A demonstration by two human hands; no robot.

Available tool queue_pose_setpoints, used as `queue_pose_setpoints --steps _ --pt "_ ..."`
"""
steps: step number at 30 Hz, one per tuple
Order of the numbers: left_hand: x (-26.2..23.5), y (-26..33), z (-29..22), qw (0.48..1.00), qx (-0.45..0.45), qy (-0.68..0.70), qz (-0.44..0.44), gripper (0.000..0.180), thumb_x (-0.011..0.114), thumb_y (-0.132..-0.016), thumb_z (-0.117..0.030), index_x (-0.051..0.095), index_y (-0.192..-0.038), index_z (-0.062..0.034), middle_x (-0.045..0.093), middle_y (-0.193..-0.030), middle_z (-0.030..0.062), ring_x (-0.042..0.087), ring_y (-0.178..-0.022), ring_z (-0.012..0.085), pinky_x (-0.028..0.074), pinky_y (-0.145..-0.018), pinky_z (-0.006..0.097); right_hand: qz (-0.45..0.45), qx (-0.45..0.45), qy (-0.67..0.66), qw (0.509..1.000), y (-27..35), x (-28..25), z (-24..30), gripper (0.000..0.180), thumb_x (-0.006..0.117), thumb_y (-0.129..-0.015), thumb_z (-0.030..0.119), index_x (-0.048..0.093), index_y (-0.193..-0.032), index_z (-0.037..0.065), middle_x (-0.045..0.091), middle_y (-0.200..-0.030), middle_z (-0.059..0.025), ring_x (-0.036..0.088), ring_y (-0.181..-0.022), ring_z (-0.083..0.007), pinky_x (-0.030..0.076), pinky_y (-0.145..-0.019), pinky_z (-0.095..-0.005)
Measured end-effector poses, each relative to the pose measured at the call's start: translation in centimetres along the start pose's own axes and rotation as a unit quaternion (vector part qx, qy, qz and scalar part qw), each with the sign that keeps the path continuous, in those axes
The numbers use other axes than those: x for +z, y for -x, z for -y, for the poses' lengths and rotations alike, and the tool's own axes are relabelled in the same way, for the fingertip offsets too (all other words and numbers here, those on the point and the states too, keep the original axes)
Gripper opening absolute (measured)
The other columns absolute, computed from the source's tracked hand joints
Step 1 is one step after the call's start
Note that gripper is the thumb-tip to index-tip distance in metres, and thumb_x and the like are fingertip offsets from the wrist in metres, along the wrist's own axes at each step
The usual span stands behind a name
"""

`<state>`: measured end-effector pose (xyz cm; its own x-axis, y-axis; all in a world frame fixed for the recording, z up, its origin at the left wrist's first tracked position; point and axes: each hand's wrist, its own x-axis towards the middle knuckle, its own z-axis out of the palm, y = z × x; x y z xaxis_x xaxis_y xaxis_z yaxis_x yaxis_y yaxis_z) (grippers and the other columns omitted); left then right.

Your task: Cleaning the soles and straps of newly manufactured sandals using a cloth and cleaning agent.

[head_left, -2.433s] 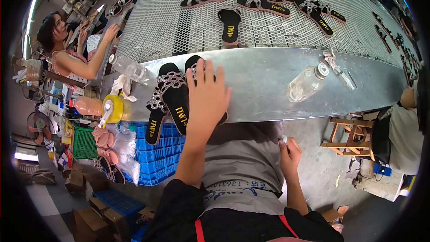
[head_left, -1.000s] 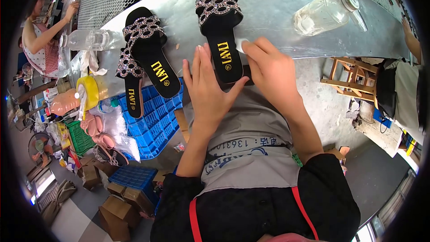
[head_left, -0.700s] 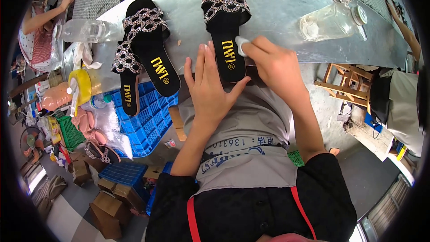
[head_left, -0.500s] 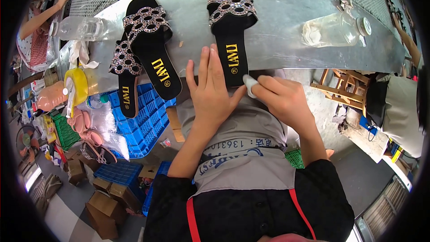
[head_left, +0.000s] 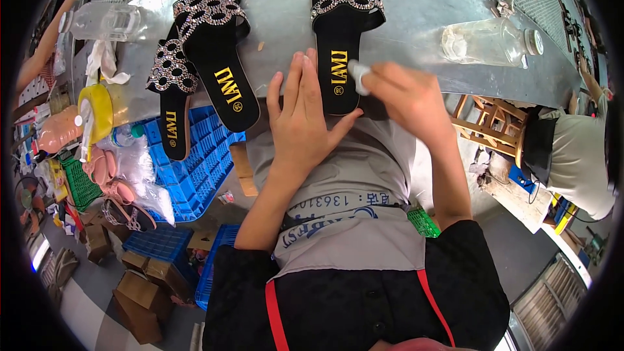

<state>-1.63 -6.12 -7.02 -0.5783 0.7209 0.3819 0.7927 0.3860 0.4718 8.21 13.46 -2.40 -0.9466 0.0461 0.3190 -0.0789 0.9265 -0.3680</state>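
Note:
A black slide sandal [head_left: 335, 32] with a rhinestone-covered strap and gold lettering lies toe-away on the metal table in front of me. My left hand [head_left: 302, 107] is flat along its left side, fingers stretched out, with the thumb at the heel end. In my right hand [head_left: 406, 94], slightly blurred, a small white cloth [head_left: 359, 77] is pinched; it meets the sandal's right edge beside the lettering. Farther left, a second matching sandal [head_left: 224, 68] partly covers a third one [head_left: 174, 101], whose heel juts past the table edge.
Clear bottles stand out on the metal table [head_left: 416, 0]: one bottle [head_left: 107, 21] lies far left, another [head_left: 487, 42] right. A yellow tape roll [head_left: 96, 114] hangs at the left edge. Below are a blue crate [head_left: 188, 162] and cardboard boxes [head_left: 140, 305]. Other people are at both sides.
My right hand has moved the cloth up from the heel end to the sandal's right edge beside the lettering. The left hand remains beside the sandal; the whole view has shifted slightly.

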Motion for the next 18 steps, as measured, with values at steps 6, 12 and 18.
queue_pose_setpoints --steps 6,12,18 --pt "0.6 0.6 0.9 1.0 0.01 0.001 -0.021 0.107 0.085 -0.081 -0.046 0.034 -0.157 0.0111 0.053 -0.158 0.0186 0.05 -0.146 0.0328 0.031 -0.12 0.05 0.12 -0.044 -0.091 0.988 2.0 -1.3 2.6 0.027 0.072 -0.076 0.008 0.071 -0.102 0.013 0.066 -0.096 -0.0021 0.069 -0.074 -0.0206 0.055 -0.061 -0.0347" --pt "0.3 0.1 0.3 1.0 0.0 0.015 -0.022 0.106 0.085 -0.081 -0.046 0.036 -0.156 0.011 0.054 -0.156 0.0179 0.051 -0.144 0.0319 0.033 -0.119 0.047 -0.014 0.052 -0.006 0.999 -2.4 -1.4 1.8 0.031 0.069 -0.079 0.002 0.071 -0.108 0.012 0.065 -0.098 -0.0033 0.07 -0.073 -0.0273 0.056 -0.059 -0.0384" --pt "0.3 0.5 0.3 0.999 -0.01 0.028 -0.02 0.108 0.086 -0.081 -0.046 0.033 -0.157 0.0099 0.054 -0.157 0.0161 0.051 -0.144 0.0326 0.03 -0.121 0.047 0.037 0.035 0.068 0.996 -5.3 -0.5 1.7 0.03 0.068 -0.08 0.007 0.07 -0.109 0.012 0.057 -0.093 -0.0052 0.07 -0.074 -0.0262 0.055 -0.06 -0.0371"
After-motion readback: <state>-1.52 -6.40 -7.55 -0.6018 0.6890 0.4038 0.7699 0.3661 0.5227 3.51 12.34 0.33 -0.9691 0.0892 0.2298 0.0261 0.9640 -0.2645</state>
